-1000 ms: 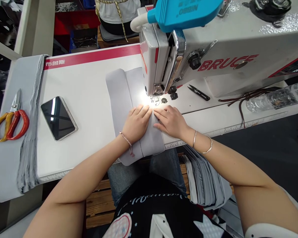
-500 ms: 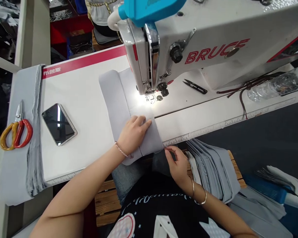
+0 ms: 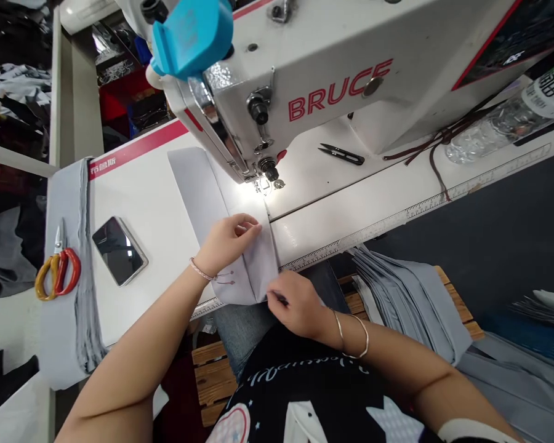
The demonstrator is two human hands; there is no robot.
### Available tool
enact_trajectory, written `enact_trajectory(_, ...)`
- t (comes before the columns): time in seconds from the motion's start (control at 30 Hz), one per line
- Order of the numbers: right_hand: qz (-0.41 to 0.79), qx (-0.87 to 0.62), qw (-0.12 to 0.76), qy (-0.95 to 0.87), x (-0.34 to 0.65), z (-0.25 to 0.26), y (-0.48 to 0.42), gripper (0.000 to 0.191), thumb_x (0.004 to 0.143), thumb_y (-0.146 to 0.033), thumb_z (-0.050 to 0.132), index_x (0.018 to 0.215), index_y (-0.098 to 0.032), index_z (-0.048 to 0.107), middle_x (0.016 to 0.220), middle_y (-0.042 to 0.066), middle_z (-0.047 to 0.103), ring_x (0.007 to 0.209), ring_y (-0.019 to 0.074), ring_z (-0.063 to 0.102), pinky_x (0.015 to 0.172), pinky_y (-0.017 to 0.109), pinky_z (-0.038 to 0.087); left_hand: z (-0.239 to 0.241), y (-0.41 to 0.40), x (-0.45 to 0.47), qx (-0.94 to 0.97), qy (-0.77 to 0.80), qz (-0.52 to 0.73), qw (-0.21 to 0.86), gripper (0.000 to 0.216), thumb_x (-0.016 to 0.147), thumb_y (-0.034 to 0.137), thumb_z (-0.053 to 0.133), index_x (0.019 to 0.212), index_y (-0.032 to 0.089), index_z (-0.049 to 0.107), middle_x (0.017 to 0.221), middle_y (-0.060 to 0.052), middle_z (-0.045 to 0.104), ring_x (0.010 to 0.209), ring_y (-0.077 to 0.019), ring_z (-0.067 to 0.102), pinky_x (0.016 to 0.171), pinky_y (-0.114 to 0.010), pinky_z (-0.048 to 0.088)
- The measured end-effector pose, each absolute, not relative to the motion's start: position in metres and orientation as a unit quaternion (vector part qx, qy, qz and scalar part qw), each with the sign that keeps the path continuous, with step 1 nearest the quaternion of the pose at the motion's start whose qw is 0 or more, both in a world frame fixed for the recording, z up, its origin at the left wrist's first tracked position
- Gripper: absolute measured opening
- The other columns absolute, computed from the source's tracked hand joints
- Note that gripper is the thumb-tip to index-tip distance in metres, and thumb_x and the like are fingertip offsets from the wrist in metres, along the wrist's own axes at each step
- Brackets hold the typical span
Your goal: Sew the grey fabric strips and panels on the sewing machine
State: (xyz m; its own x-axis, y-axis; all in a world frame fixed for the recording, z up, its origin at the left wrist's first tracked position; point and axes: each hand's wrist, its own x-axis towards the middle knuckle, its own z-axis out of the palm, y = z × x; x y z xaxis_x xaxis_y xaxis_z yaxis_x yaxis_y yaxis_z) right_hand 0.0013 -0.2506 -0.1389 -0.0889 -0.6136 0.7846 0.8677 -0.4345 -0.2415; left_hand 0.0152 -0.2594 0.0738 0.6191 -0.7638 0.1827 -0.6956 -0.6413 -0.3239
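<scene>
A folded grey fabric piece (image 3: 203, 197) lies on the white table under the needle of the white sewing machine (image 3: 305, 80). My left hand (image 3: 226, 243) rests on the fabric with fingers curled, pinching its inner fold. My right hand (image 3: 293, 304) is at the table's near edge, fingers closed on the fabric's lower corner.
A phone (image 3: 119, 250) lies left of the fabric. Orange-handled scissors (image 3: 58, 271) rest on a grey fabric stack (image 3: 67, 320) at the far left. Thread snips (image 3: 341, 154) and a plastic bottle (image 3: 498, 126) lie right of the needle. Another grey stack (image 3: 410, 301) sits on a wooden bench.
My right hand left the fabric near the needle, dropped below the table edge, and now grips the fabric's near corner. My left hand went from flat to pinching. The view swung right.
</scene>
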Motion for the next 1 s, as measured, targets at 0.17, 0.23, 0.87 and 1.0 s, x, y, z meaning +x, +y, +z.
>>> enact_trajectory(0.17,-0.767,-0.562,0.249,-0.185,-0.002,-0.091,-0.269,0.017,0.089,-0.009,0.045,0.076,-0.017,0.05,0.066,0.003,0.048,0.066,0.0179,0.041,0.061,0.031,0.029,0.085,-0.275,0.009,-0.919,0.374,-0.094,0.079,0.043,0.076,0.059,0.063,0.075,0.017,0.057,0.07,0.0,0.057,0.064,-0.0132,0.053,0.062,-0.027,0.041)
enact_trajectory(0.23,-0.762,-0.586,0.199,-0.19,-0.004,-0.077,-0.272,0.017,0.088,-0.006,0.045,0.076,-0.017,0.05,0.066,0.003,0.049,0.066,0.0185,0.043,0.061,0.031,0.028,0.087,-0.28,0.009,-0.924,0.359,-0.101,0.089,0.044,0.072,0.059,0.065,0.071,0.017,0.053,0.064,0.002,0.049,0.058,-0.0106,0.045,0.057,-0.025,0.035)
enact_trajectory(0.87,-0.683,-0.669,0.163,-0.244,-0.008,-0.058,-0.281,0.014,0.092,-0.006,0.045,0.085,-0.015,0.054,0.085,0.01,0.063,0.079,0.0237,0.055,0.065,0.034,0.038,0.089,-0.288,0.023,-0.935,0.305,-0.139,0.113,0.043,0.064,0.052,0.066,0.056,0.018,0.04,0.054,0.003,0.029,0.049,-0.0065,0.022,0.045,-0.023,0.015)
enact_trajectory(1.0,-0.68,-0.667,0.171,-0.254,-0.008,-0.059,-0.279,0.014,0.092,-0.006,0.046,0.088,-0.014,0.056,0.084,0.009,0.063,0.08,0.0243,0.056,0.065,0.034,0.037,0.09,-0.287,0.022,-0.942,0.299,-0.122,0.089,0.043,0.064,0.051,0.066,0.056,0.018,0.039,0.053,0.004,0.029,0.049,-0.0063,0.022,0.045,-0.023,0.014)
